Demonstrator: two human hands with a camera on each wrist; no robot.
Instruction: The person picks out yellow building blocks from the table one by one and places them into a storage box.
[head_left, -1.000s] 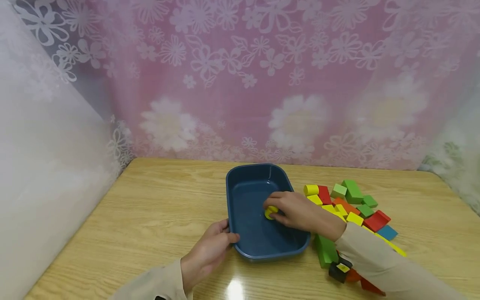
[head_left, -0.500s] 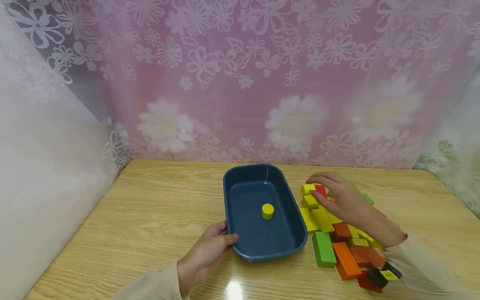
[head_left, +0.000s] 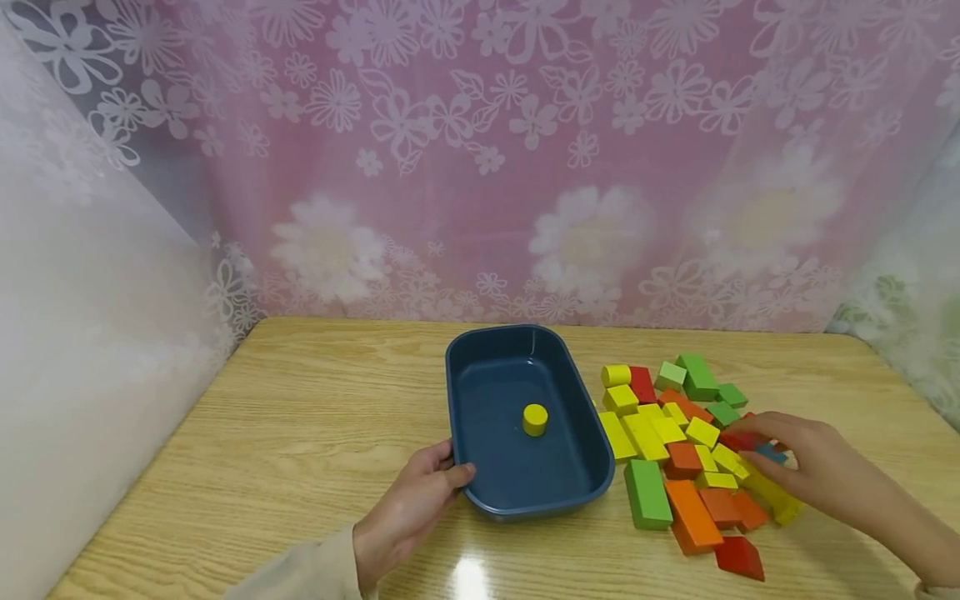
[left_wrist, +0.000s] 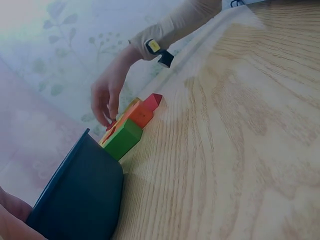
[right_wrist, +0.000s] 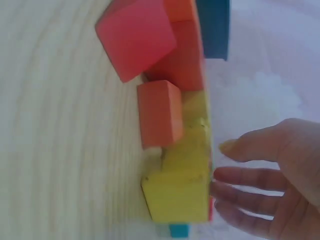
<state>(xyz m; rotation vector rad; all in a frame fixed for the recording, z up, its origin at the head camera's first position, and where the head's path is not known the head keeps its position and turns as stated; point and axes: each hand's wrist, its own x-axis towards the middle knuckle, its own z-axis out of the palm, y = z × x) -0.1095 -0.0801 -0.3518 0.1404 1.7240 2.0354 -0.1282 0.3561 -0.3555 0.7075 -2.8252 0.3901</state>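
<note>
My left hand grips the near left rim of a dark blue plastic tray, thumb over the edge. One yellow cylinder block stands inside the tray. At the right, my right hand reaches over the loose blocks, its fingertips right at a red block and partly covering a blue block. The right wrist view shows its thumb and fingers apart, beside a yellow block. In the left wrist view, the tray's side wall fills the lower left.
Several coloured wooden blocks lie close together right of the tray, among them a green block, an orange block and a yellow cylinder. They stand on a wooden table. A pink flowered curtain hangs behind it.
My right hand has let go of the yellow cylinder in the tray, passed over the yellow blocks at the back and moved right to the red block. The left hand keeps its grip.
</note>
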